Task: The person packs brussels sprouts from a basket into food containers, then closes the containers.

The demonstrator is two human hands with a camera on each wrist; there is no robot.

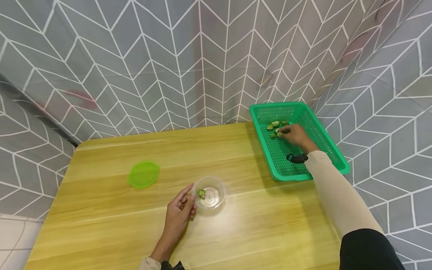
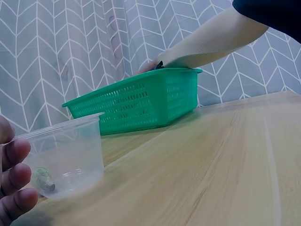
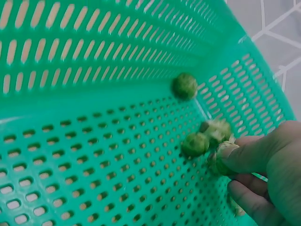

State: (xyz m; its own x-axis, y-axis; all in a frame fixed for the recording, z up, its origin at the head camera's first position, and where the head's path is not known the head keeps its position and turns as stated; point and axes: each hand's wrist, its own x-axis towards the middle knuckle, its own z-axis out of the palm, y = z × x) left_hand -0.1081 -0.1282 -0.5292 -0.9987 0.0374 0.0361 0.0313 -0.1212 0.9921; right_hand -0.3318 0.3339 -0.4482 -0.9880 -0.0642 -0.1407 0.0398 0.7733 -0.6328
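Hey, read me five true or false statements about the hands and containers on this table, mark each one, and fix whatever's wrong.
1. The left hand is beside the clear tub. True.
2. The clear tub holds three Brussels sprouts. False: it holds a single sprout.
3. The right hand pinches another sprout inside the green basket. True.
4. The lime-green lid covers the clear tub. False: the lime-green lid lies apart from it on the table.
5. From the person's side, the green basket stands right of the clear tub. True.
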